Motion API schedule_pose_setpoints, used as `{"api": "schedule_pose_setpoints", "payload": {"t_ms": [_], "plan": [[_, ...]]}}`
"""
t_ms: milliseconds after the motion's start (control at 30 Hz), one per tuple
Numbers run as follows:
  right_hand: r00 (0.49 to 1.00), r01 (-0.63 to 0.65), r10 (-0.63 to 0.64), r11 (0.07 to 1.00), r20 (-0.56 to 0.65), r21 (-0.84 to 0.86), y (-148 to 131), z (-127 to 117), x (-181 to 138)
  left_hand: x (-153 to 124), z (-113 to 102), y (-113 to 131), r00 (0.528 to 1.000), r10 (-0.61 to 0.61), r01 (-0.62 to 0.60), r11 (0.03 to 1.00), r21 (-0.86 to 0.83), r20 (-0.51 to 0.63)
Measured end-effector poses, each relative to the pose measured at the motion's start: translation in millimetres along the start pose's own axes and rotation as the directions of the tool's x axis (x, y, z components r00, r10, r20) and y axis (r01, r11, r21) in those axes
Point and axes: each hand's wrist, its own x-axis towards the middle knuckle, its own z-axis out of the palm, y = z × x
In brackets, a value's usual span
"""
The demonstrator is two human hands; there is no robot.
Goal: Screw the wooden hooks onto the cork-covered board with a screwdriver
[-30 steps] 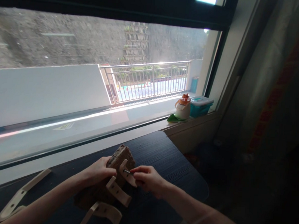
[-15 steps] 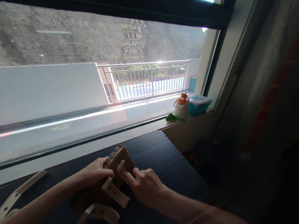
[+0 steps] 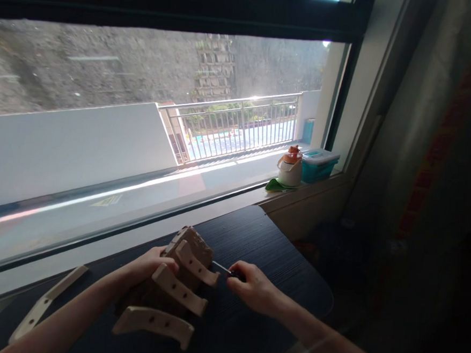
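My left hand [image 3: 154, 265] is closed around the far left side of a rough brown wooden board [image 3: 203, 245], which is tilted over the dark table. Three pale curved wooden hooks [image 3: 179, 292], each with dark holes, lie across its face. In my right hand [image 3: 255, 288] is a screwdriver [image 3: 237, 275] with a dark handle. Its thin metal shaft points left toward the board's right edge, close to the farthest hook; whether the tip touches is unclear. A longer pale bent wooden piece [image 3: 47, 299] with holes lies beside my left forearm.
The dark table [image 3: 289, 266] has a rounded right corner and sits against the window sill [image 3: 233, 202]. On the sill are a white bottle with an orange top [image 3: 290, 172], a green leaf-shaped item [image 3: 277, 186] and a teal lidded box [image 3: 320, 166]. A curtain [image 3: 408, 129] hangs at right.
My right hand has drawn back to the right with the screwdriver, away from the farthest hook. The board has turned, so its hooks show more fully.
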Motion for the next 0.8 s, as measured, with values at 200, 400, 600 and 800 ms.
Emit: {"api": "schedule_pose_setpoints", "payload": {"t_ms": [200, 400, 600, 800], "plan": [[0.999, 0.033, -0.029, 0.996, -0.041, 0.08, 10.5, -5.1, -5.2, 3.5, -1.9, -21.7, 0.999, -0.03, 0.032, 0.99, -0.135, 0.018], [0.996, 0.048, -0.034, 0.986, -0.088, 0.159, 6.2, 5.2, 17.2, -3.1, 11.7, -38.8, 0.998, -0.025, 0.034, 0.983, -0.179, 0.052], [0.98, 0.182, -0.175, 0.98, -0.094, 0.077, -19.6, -1.6, 22.4, -26.2, 5.8, -58.3, 0.998, -0.037, 0.027, 0.985, -0.171, -0.057], [0.996, 0.065, -0.064, 0.998, -0.059, 0.023, -15.6, 5.2, -23.5, -63.9, -13.5, -119.4, 0.918, 0.047, -0.083, 0.994, -0.074, -0.394]]}}
